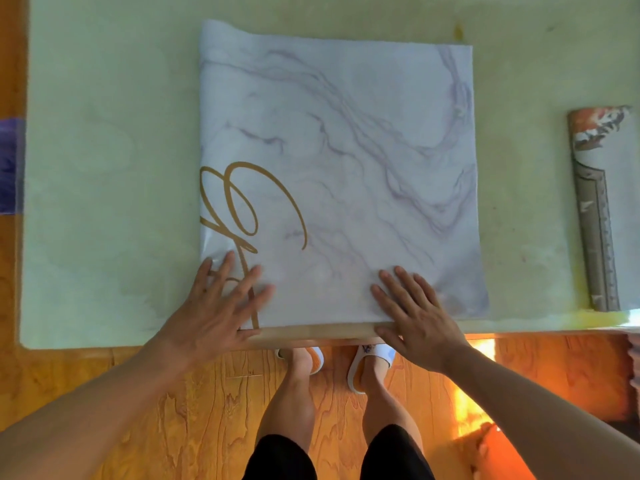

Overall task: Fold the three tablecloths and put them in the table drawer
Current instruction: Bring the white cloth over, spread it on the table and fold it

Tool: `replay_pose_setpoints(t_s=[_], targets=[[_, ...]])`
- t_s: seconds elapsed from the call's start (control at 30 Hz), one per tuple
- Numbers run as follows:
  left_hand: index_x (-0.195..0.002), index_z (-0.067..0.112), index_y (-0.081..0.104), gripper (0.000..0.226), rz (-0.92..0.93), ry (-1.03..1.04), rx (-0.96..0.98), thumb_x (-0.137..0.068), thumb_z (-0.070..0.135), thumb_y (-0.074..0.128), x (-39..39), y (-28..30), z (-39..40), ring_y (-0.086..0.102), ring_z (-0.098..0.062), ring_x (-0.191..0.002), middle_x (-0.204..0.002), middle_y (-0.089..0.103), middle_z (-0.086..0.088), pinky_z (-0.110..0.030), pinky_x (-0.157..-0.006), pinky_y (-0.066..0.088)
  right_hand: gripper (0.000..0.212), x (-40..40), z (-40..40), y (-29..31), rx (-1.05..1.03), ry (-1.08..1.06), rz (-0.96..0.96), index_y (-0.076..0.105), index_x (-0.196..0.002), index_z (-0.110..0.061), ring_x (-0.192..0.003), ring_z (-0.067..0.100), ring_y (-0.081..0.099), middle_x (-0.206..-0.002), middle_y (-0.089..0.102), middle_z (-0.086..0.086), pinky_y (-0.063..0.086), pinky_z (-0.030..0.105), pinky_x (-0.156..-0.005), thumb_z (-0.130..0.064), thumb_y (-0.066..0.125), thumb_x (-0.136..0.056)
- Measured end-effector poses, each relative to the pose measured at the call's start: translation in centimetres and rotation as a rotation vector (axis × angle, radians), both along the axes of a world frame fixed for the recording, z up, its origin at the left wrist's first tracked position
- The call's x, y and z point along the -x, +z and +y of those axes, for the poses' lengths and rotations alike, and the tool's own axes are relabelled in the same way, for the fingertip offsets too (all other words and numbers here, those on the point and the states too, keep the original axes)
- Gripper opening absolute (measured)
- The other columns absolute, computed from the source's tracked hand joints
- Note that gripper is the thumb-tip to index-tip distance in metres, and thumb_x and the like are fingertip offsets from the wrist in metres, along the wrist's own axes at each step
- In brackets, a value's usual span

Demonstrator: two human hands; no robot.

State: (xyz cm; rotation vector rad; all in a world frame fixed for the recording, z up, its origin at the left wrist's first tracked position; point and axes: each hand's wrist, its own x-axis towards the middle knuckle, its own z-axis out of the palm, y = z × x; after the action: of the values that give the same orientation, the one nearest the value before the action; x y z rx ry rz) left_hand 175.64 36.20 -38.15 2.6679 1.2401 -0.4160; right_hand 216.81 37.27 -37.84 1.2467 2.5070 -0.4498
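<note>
Folded white marble-patterned tablecloth with gold script (339, 174) flat at the near edge of the pale green table (104, 168), left hand (221, 306) and right hand (415, 320) pressing its near corners, fingers spread, grasping nothing, folded orange-and-grey patterned tablecloth (595, 216) at the right

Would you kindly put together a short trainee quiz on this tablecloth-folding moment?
1. True or false: both hands lie flat on the marble tablecloth.
2. Which corner carries the gold script? A) far right B) near left C) far left
3. Fill in: a second folded cloth lies at the table's ___ edge.

Key: 1 true: the left hand and right hand press its near edge with fingers spread. 2 B. 3 right.
</note>
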Motion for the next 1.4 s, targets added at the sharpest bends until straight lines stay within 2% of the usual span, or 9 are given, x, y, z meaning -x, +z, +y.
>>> replay_pose_setpoints(t_s=[0.23,0.37,0.5,0.6,0.77,0.9,1.13,1.23,1.4], targets=[[-0.139,0.005,0.041,0.058,0.233,-0.096,0.106,-0.082,0.008,0.049,-4.1,2.9,0.1,0.048,-0.057,-0.121,-0.145,0.040,-0.030,-0.072,-0.083,0.050,0.071,0.0,-0.3,0.2,-0.034,-0.043,0.076,0.037,-0.155,-0.017,-0.154,0.034,0.016,-0.166,0.022,0.009,0.021,0.055,-0.121,-0.053,0.053,-0.096],[-0.099,0.010,0.058,0.023,0.072,0.238,0.206,-0.079,-0.002,0.060,-6.9,5.9,3.8,0.059,-0.031,-0.077,-0.095,0.056,-0.011,-0.038,-0.054,0.049,0.062,2.4,-0.5,0.5,-0.129,-0.170,0.148,0.053,-0.143,-0.008,-0.141,0.041,0.040,-0.150,0.048,0.015,0.036,0.061,-0.110,-0.035,0.059,-0.087],[-0.113,0.031,0.058,0.022,-0.055,0.311,0.583,-0.097,0.022,0.045,-3.7,7.5,7.4,0.059,-0.017,-0.099,-0.112,0.064,0.008,-0.034,-0.081,0.050,0.069,2.4,-0.2,0.7,-0.176,-0.189,0.213,0.051,-0.143,0.000,-0.134,0.040,0.048,-0.143,0.054,0.017,0.046,0.058,-0.104,0.010,0.063,-0.076],[-0.151,0.045,0.033,0.064,0.082,0.079,0.699,-0.094,0.073,0.036,1.7,7.8,9.1,0.009,-0.007,-0.153,-0.163,0.015,0.020,-0.032,-0.127,0.012,0.061,1.0,0.5,0.8,-0.196,-0.135,0.279,0.059,-0.136,0.000,-0.133,0.037,0.053,-0.141,0.058,0.016,0.049,0.054,-0.104,0.013,0.054,-0.076],[-0.161,0.026,0.009,0.071,-0.048,0.036,0.137,-0.096,0.013,0.033,7.6,6.2,15.6,0.017,-0.021,-0.155,-0.167,0.008,0.007,-0.030,-0.126,0.010,0.056,1.4,0.9,1.1,-0.129,-0.197,0.311,0.062,-0.134,-0.002,-0.133,0.032,0.054,-0.141,0.059,0.010,0.051,0.053,-0.103,0.010,0.048,-0.081],[-0.154,0.039,-0.014,0.091,0.089,0.096,0.338,-0.093,0.007,0.047,8.4,3.9,17.3,0.006,-0.003,-0.154,-0.161,-0.017,0.020,-0.025,-0.125,0.010,0.056,1.7,1.8,2.8,-0.048,-0.288,0.343,0.065,-0.131,-0.005,-0.126,0.026,0.060,-0.134,0.065,0.008,0.050,0.040,-0.105,0.002,0.040,-0.081],[-0.155,0.016,0.035,0.089,-0.224,0.176,0.296,-0.086,0.061,0.068,9.3,1.3,16.3,0.020,-0.006,-0.151,-0.162,0.009,0.017,-0.027,-0.125,0.016,0.038,0.7,10.5,8.7,0.252,-0.573,0.171,0.074,-0.110,-0.022,-0.091,0.025,0.071,-0.093,0.074,0.000,0.046,0.027,-0.076,0.005,0.068,-0.084],[-0.142,0.054,0.040,0.059,-0.354,0.304,0.305,-0.090,0.081,0.029,8.5,1.9,16.4,0.045,-0.016,-0.142,-0.158,0.035,0.018,-0.023,-0.116,0.030,0.023,1.6,17.2,12.8,0.257,-0.599,0.131,0.070,-0.107,-0.030,-0.095,0.029,0.069,-0.097,0.073,0.011,0.046,0.033,-0.079,-0.012,0.068,-0.093],[-0.099,0.022,0.075,0.064,-0.600,1.007,0.423,-0.096,0.073,0.037,5.6,4.0,17.6,0.067,-0.032,-0.096,-0.099,0.074,-0.008,-0.035,-0.080,0.049,0.057,3.5,31.3,13.8,-0.252,-0.659,-0.186,0.067,-0.098,-0.014,-0.104,0.044,0.060,-0.107,0.067,0.026,0.045,0.043,-0.088,-0.068,0.052,-0.089]])
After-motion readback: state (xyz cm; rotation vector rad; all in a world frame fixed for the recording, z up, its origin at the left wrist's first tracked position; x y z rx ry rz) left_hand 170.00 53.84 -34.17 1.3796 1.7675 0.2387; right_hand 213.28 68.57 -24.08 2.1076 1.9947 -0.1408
